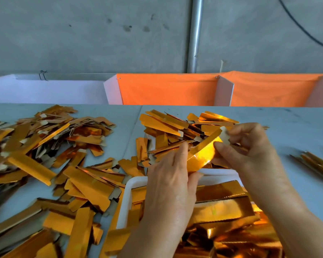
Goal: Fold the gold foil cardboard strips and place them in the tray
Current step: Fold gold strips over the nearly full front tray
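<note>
One gold foil strip (pixel 203 153) hangs bent in the air above the white tray (pixel 128 194). My left hand (pixel 170 183) grips its lower end between thumb and fingers. My right hand (pixel 250 151) pinches its upper end, where a plain cardboard tab shows. The tray sits near the front of the table, and several folded gold pieces (pixel 224 207) lie in it, partly hidden by my arms. Behind my hands rises a heap of gold strips (pixel 172 125).
A wide scatter of loose gold strips (pixel 45 155) covers the left half of the grey table. A few more strips (pixel 317 164) lie at the right edge. White (pixel 45 90) and orange (pixel 166 90) partitions stand along the far edge.
</note>
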The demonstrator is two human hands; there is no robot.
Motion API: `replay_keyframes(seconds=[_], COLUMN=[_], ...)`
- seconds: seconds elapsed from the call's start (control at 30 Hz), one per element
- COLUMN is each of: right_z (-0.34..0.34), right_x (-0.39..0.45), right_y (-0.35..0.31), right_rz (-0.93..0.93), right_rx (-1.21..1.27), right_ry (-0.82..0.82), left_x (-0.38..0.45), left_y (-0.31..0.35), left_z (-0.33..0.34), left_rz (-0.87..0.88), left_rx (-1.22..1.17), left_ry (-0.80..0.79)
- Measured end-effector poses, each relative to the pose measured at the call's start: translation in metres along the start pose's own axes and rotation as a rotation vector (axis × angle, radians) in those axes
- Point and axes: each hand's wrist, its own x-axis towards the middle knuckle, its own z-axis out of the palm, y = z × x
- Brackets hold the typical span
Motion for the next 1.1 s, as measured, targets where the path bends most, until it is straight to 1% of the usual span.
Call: replay_keyframes(seconds=[0.1,0.2,0.27,0.33,0.4,0.53,0.7,0.83,0.9,1.0,1.03,1.1], right_z=[-0.002,-0.007,-0.01,-0.014,-0.018,-0.02,-0.027,-0.031,-0.031,-0.031,-0.031,-0.03], right_x=[-0.001,-0.001,0.001,0.004,0.006,0.007,0.008,0.009,0.009,0.01,0.011,0.011], right_y=[0.001,0.0,0.002,0.004,0.004,0.003,0.002,0.006,0.008,0.009,0.009,0.012], right_rz=[0.029,0.16,0.275,0.329,0.34,0.309,0.322,0.447,0.52,0.584,0.594,0.598], right_rx=[-0.004,0.029,0.071,0.083,0.072,0.17,0.16,0.103,0.133,0.185,0.192,0.192], right_ry=[-0.075,-0.19,-0.203,-0.2,-0.21,-0.254,-0.347,-0.46,-0.517,-0.545,-0.544,-0.519], left_x=[0.0,0.001,0.001,0.001,0.0,-0.001,-0.002,-0.001,-0.002,-0.001,0.0,0.003], left_y=[0.0,-0.005,-0.008,-0.008,-0.006,-0.006,-0.01,-0.01,-0.01,-0.007,-0.006,-0.004], left_z=[-0.001,0.001,0.004,0.004,0.003,0.002,-0.001,0.001,0.0,-0.001,-0.001,0.001], left_rz=[-0.002,0.007,0.012,0.024,0.045,0.068,0.068,0.069,0.06,0.047,0.045,0.051], left_rx=[-0.017,-0.063,-0.097,-0.115,-0.126,-0.154,-0.148,-0.124,-0.123,-0.132,-0.103,0.041], left_ry=[0.012,-0.024,-0.053,-0.078,-0.087,-0.099,-0.117,-0.135,-0.146,-0.18,-0.185,-0.177])
